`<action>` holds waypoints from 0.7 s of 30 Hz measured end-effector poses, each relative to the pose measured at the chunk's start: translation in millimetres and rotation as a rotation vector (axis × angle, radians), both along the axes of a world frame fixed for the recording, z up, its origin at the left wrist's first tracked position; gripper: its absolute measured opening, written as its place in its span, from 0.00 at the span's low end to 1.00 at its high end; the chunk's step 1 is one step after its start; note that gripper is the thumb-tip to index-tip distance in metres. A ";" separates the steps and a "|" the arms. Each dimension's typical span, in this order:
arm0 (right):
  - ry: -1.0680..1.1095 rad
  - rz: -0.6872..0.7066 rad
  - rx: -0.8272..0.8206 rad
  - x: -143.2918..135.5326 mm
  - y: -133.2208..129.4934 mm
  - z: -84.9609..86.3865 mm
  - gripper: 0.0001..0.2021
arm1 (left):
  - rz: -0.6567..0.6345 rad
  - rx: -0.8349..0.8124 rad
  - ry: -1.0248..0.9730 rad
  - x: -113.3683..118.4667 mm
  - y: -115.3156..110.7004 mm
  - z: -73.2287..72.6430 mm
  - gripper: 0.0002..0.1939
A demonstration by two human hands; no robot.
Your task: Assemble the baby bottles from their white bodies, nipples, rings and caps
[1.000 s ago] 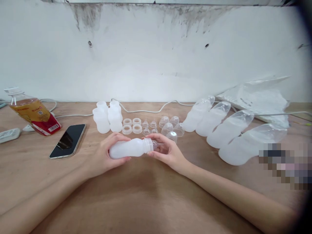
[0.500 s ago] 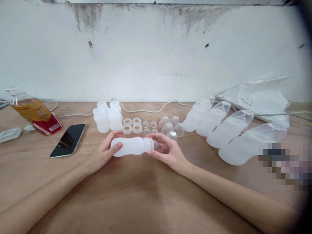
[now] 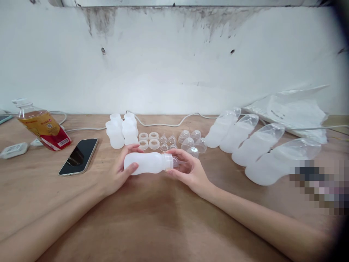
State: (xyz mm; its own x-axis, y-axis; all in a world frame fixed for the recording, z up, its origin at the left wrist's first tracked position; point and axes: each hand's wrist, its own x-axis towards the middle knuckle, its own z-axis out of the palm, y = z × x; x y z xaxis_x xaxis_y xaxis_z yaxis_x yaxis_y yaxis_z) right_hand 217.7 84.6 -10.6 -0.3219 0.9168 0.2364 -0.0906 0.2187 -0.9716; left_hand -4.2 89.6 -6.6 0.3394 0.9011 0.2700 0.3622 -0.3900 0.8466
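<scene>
Waisted, frosted plastic bottle [image 3: 145, 162] held sideways over wood-grained desk [image 3: 152, 225], clear pointed nipple [image 3: 176, 162] at its neck. Left hand [image 3: 119, 170] curls round smooth base; right hand [image 3: 193, 171] pinches translucent ring [image 3: 168, 161] beside nipple.

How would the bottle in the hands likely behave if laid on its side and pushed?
The white bottle would probably roll, given its round body, perhaps unevenly because of its waist. It seems fairly stiff: no dent shows under the left hand. Its smooth-looking surface may be somewhat slippery.
</scene>
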 end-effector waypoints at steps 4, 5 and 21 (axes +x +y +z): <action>-0.025 -0.011 0.002 2.5 2.0 1.1 0.17 | -0.046 0.133 0.223 -3.1 -4.2 6.0 0.15; -0.027 -0.012 -0.001 2.8 2.7 1.5 0.17 | -0.073 0.275 0.279 -3.7 -4.8 5.5 0.14; -0.033 -0.029 0.018 2.4 0.4 0.8 0.17 | -0.112 0.520 0.329 -7.7 -2.6 9.2 0.17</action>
